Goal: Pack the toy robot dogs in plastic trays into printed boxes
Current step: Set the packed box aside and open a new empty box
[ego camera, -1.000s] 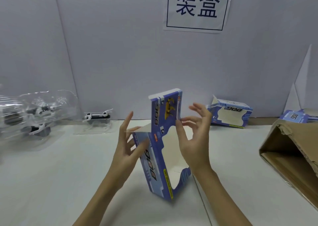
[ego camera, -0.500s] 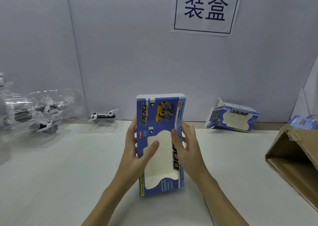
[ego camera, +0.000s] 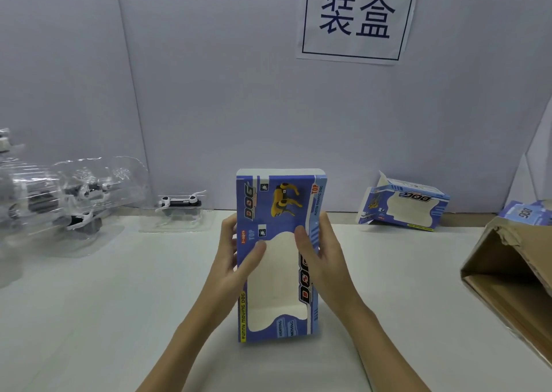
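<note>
A: How is the printed box (ego camera: 279, 254) held?

B: It is stood on end on the surface (ego camera: 119, 317), gripped by the left hand (ego camera: 236, 260) and right hand (ego camera: 321, 260), thumbs across its front.

A: The risk?

B: The thin card could be creased if squeezed; the toy dog in its tray (ego camera: 179, 209) is left well apart.

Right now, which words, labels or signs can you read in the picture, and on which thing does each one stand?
"装盒": paper sign on the wall.
"DOG", twice: held printed box.
"TOP", twice: same box.
"FUNNY MOVING DOG": its left and right edges.
"LIGHTING", "MOVING": its bottom.
"3+ ages": small and blurred, uncertain.
"DOG", upside down: box by the wall.
"DOG", partly seen: box at the right edge.
</note>
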